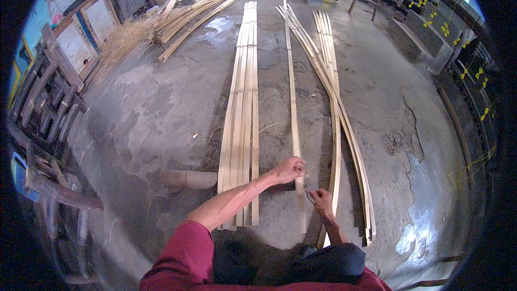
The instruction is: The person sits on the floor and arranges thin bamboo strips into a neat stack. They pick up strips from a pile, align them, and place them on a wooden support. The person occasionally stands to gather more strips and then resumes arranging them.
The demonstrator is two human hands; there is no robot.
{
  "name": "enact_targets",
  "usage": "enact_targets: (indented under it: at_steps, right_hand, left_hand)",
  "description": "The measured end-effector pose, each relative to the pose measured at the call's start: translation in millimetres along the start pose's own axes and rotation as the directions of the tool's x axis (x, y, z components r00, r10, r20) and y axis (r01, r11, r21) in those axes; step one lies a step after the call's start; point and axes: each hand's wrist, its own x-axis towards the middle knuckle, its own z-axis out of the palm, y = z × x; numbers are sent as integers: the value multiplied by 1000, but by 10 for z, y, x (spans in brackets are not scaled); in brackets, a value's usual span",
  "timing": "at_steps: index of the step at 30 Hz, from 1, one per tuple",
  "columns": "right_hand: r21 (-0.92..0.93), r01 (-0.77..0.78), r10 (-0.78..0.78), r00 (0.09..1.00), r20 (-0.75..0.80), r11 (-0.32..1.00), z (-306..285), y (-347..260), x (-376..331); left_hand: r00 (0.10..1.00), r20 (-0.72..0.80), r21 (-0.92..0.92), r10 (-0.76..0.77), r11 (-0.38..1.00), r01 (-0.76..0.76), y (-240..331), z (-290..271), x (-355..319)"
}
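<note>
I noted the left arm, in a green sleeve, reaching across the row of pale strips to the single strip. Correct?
Not quite: the head view shows the sleeve is dark red, not green. The left arm does reach across the row of pale strips to the single strip.

A single strip runs between the strip row and crossed strips.

I'm looking down on a grey floor, cracked and shiny in patches. On it I have a flat row of pale strips, my landmark. Right of the row I see two strip bundles, crossing. A brownish tube juts from the row's near left side. Far left of the row sit a strip pile and straw-coloured shavings.
</note>
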Motion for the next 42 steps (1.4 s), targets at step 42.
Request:
enact_targets:
  at_steps: [42]
  right_hand:
    - [634,-219,143,975,171,742,-628,528,-63]
  left_hand:
    - [911,-413,842,-3,381,383,-374,-546,-477]
